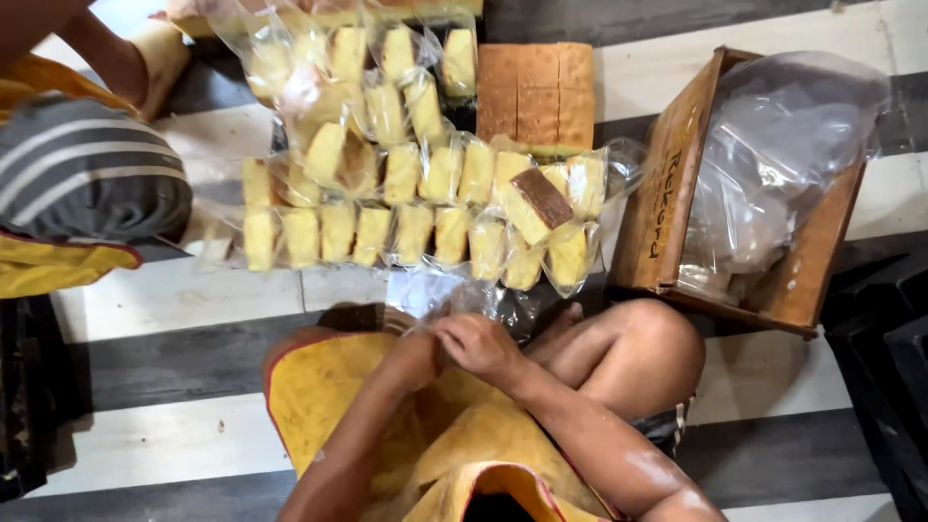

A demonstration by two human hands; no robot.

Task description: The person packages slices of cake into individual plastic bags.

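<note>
I sit on a striped floor with my knees up, wearing a yellow garment. My right hand [480, 345] and my left hand [418, 360] meet just above my lap, both pinching a clear plastic bag [440, 295] that crinkles between them. What the bag contains is hidden. Just beyond my hands lie rows of yellow cake slices [387, 232], each wrapped in clear plastic. One slice with a brown crust [534, 203] lies tilted on top of the row at the right.
An uncut brown-topped cake block [535, 97] sits behind the slices. A wooden box [667, 184] filled with clear plastic bags stands at the right. Another person in striped and yellow cloth [87, 174] sits at the left. Black crates [884, 367] lie at the far right.
</note>
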